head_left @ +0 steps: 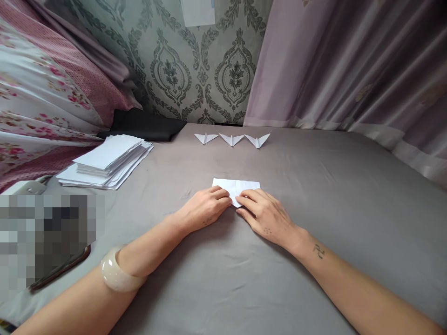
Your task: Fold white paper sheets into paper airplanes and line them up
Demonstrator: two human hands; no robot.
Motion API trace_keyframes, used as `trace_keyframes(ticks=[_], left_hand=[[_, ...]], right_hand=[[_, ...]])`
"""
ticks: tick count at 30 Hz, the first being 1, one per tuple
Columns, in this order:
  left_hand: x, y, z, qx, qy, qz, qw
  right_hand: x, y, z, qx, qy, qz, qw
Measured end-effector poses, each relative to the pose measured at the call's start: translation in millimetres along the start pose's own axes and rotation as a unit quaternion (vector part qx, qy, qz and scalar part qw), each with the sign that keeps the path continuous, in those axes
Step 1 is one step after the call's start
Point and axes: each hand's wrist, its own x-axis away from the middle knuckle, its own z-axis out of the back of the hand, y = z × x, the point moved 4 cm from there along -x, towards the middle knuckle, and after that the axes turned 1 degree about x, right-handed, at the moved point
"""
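Note:
A sheet of white paper [236,185] lies on the grey cloth surface in front of me, with a crease down its middle and its near edge folded toward a point. My left hand [210,204] grips its left near edge with the fingers curled. On the other side, my right hand [263,211] has its fingers on the right near edge, the thumb just below. The fingertips of both hands almost meet at the near point. Farther back stand three folded paper planes in a row: a left one [206,138], a middle one [231,140] and a right one [257,140].
A stack of white paper [108,158] sits at the left, with a black folded cloth [146,125] behind it. A white power strip [28,187] and a blurred-out object [63,237] are at the left edge. Curtains [331,65] hang at the right, before a patterned wall [202,60].

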Motion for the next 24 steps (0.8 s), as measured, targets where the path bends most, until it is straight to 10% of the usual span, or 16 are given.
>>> trace_keyframes(ticks=[9,24], left_hand=[[10,19,3.9,0.054,-0.007,0.12,0.991],[12,5,0.8,0.247,0.039,0.354,0.901]], right_hand=[[9,-10,3,-0.051,-0.019,0.001,0.999],[2,13,-3,-0.26,-0.012,-0.233,0.937]])
